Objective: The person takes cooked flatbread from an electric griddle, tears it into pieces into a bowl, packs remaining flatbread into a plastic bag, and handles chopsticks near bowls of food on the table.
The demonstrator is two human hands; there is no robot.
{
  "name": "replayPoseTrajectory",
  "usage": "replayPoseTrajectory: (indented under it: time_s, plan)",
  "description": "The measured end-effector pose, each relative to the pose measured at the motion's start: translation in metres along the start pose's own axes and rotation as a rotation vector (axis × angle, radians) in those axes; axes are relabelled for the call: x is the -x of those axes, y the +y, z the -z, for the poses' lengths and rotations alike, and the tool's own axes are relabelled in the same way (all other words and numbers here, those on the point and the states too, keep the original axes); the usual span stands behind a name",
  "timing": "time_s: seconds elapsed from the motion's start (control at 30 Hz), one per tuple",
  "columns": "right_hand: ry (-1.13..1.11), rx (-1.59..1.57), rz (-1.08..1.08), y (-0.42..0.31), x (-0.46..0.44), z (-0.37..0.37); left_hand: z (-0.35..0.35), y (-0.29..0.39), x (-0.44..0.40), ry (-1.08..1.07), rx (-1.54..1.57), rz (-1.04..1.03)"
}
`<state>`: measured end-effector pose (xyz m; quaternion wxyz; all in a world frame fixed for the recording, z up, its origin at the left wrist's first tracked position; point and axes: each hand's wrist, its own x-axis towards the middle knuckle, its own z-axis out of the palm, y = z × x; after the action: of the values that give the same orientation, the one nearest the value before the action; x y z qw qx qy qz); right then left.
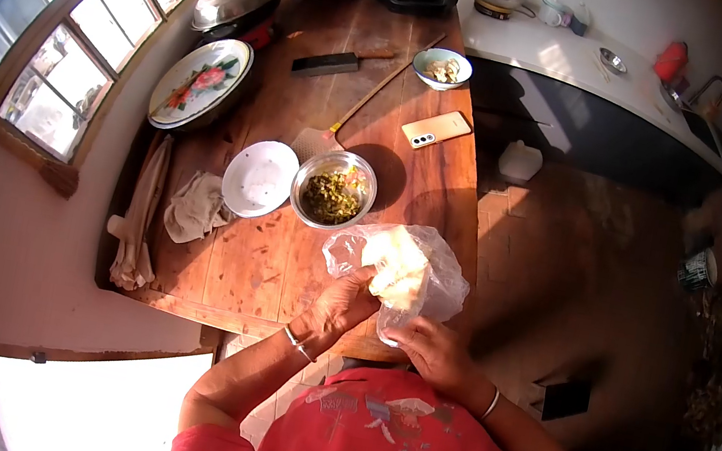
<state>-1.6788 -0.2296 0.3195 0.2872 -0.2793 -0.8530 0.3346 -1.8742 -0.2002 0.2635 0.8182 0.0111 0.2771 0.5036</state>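
Note:
A pale, dough-like lump [399, 264] catches the sun at the table's near right edge, inside or partly wrapped in a clear plastic bag [445, 284]. My left hand [345, 305] is closed on the lump's left side, thumb on top. Lower down, my right hand [437, 350] pinches the near edge of the bag; some of its fingertips are hidden. Just beyond the bag stands a steel bowl [372, 191] with a chopped green and yellow mixture [330, 197] in it. Touching or nearly touching it on the left is a white bowl [259, 177].
On the wooden table [433, 175] lie a phone [437, 130], a cleaver [327, 64], a fly swatter [370, 100] and a cloth [196, 208]. A small bowl [421, 68] holds pale pieces. A floral lid [201, 82] and a lidded pan [234, 2] stand along the window side.

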Motion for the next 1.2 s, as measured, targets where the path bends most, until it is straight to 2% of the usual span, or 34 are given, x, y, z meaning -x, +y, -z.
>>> replayPoseTrajectory:
  time_s: [0.03,0.17,0.3,0.37,0.43,0.47,0.53,0.57,0.63,0.67,0.7,0.73,0.77,0.83,0.9,0.93,1.0,1.03,1.07,1.13,1.17,1.2]
  plan:
    - [0.0,0.0,0.006,0.002,-0.001,-0.003,0.003,-0.006,-0.003,0.035,0.026,-0.059]
    - [-0.023,-0.112,0.008,0.001,-0.011,-0.011,-0.008,-0.02,-0.006,0.015,0.205,0.052]
    - [-0.102,-0.311,-0.043,0.003,-0.015,-0.015,-0.016,-0.028,-0.006,-0.002,0.172,-0.035]
    - [-0.062,-0.333,-0.026,0.008,-0.013,-0.02,-0.015,-0.034,-0.004,-0.125,0.248,-0.092]
    - [-0.023,-0.355,-0.007,0.012,-0.009,-0.02,-0.013,-0.037,-0.01,-0.144,0.326,-0.075]
    - [0.001,-0.379,-0.038,0.014,-0.007,-0.018,0.008,-0.04,-0.028,-0.409,0.429,0.042]
    - [0.09,-0.415,-0.097,0.012,-0.005,-0.013,0.023,-0.047,-0.044,-0.282,0.342,0.111]
    - [0.087,-0.418,-0.095,0.012,-0.005,-0.01,0.025,-0.052,-0.049,0.111,0.153,0.063]
    - [0.157,-0.526,-0.2,0.013,-0.002,-0.003,0.083,-0.075,-0.087,0.197,0.087,0.057]
    - [0.169,-0.579,-0.21,0.011,-0.002,0.001,0.082,-0.075,-0.084,0.2,0.089,0.052]
    - [0.164,-0.584,-0.207,0.01,-0.003,0.004,0.075,-0.073,-0.075,0.199,-0.1,0.033]
    - [0.207,-0.487,-0.149,0.012,-0.004,0.009,0.067,-0.069,-0.068,0.195,-0.289,0.009]
    - [0.246,-0.391,-0.094,0.013,-0.004,0.014,0.059,-0.066,-0.06,0.199,-0.285,0.002]
    - [0.271,-0.386,-0.085,0.016,-0.002,0.021,0.046,-0.051,-0.04,0.315,-0.164,0.265]
    - [0.397,-0.466,-0.151,0.024,0.003,0.022,0.056,-0.039,-0.023,0.277,-0.135,0.294]
    - [0.39,-0.49,-0.099,0.025,0.001,0.026,0.079,-0.041,-0.019,-0.118,-0.01,0.254]
    - [0.503,-0.683,-0.16,0.024,0.002,0.021,0.016,-0.022,0.021,0.184,-0.401,0.228]
    - [0.558,-0.767,-0.207,0.023,0.001,0.019,0.01,-0.019,0.03,0.191,-0.397,0.213]
    - [0.547,-0.773,-0.198,0.024,0.001,0.018,0.008,-0.015,0.037,0.105,-0.765,0.164]
    - [0.524,-0.942,-0.174,0.025,0.001,0.018,0.024,-0.016,0.046,0.088,-1.176,0.07]
    - [0.517,-0.942,-0.171,0.026,-0.002,0.018,0.02,-0.012,0.055,0.091,-1.173,0.064]
    - [0.512,-0.894,-0.156,0.028,-0.003,0.018,0.012,-0.009,0.068,0.136,-1.549,-0.185]
